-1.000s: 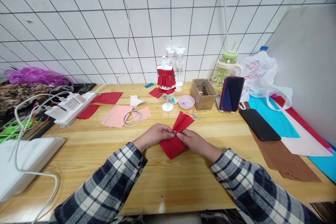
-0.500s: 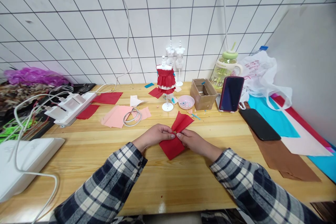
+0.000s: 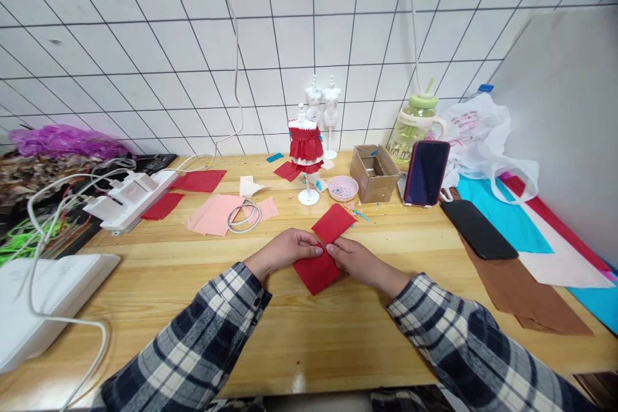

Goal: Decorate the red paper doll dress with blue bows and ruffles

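Both hands meet over a piece of red cloth (image 3: 316, 273) above the wooden table. My left hand (image 3: 287, 251) pinches its middle from the left, and my right hand (image 3: 355, 257) pinches it from the right, thumbs facing each other. One flap of the cloth spreads away from me past the fingers, the other hangs toward me. A thin gap or edge shows between the thumbs; whether the cloth is one piece or two I cannot tell. Beyond the hands stands a small white dress form (image 3: 308, 196) wearing a red ruffled dress (image 3: 305, 145) with a white layer.
Behind are a pink bead bowl (image 3: 343, 196), a cardboard box (image 3: 381, 190) and two bare dress forms (image 3: 331, 100). Phones (image 3: 477, 228), brown fabric (image 3: 526, 302) and a bottle (image 3: 410, 129) lie or stand right. Left are pink cloth pieces (image 3: 212, 215), a cable coil (image 3: 232, 226) and a power strip (image 3: 135, 199).
The far flap of red cloth, gathered toward the fingers before, now lies flatter and wider. My hands have barely moved.
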Demonstrator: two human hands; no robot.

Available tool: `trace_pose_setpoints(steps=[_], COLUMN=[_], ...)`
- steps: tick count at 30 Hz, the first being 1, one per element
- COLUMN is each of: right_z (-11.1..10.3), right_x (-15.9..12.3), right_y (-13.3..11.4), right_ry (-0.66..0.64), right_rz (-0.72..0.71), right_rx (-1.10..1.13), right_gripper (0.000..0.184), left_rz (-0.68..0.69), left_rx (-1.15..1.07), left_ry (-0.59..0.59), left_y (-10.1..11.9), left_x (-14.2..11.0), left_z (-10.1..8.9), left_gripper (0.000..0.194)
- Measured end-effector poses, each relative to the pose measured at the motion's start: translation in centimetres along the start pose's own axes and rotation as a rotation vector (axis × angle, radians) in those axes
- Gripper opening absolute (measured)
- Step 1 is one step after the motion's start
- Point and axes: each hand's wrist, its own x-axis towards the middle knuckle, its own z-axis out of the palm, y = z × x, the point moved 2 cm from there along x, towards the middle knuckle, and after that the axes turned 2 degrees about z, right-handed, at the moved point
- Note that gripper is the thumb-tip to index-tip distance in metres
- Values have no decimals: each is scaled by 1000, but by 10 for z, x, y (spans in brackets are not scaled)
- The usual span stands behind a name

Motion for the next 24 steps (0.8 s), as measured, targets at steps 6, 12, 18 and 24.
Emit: trace_pose_setpoints(steps=[6, 12, 18, 24], right_z=[-4, -12, -6, -16], right_x=[-3, -16, -21, -19], right_y=[-13, -32, -35, -30], right_ry=[36, -110, -416, -120], right_rz=[4, 284, 404, 263], right_rx=[241, 779, 1000, 868], right_gripper=[36, 38, 44, 41], left_rz=[233, 751, 865, 816], left_rx=[-12, 273, 402, 458], left_ry=[218, 474, 348, 150], left_y=[15, 37, 29, 33], left_x=[-7, -33, -38, -34], left_z=[0, 11, 24, 22], left_gripper=[31, 18, 8, 17])
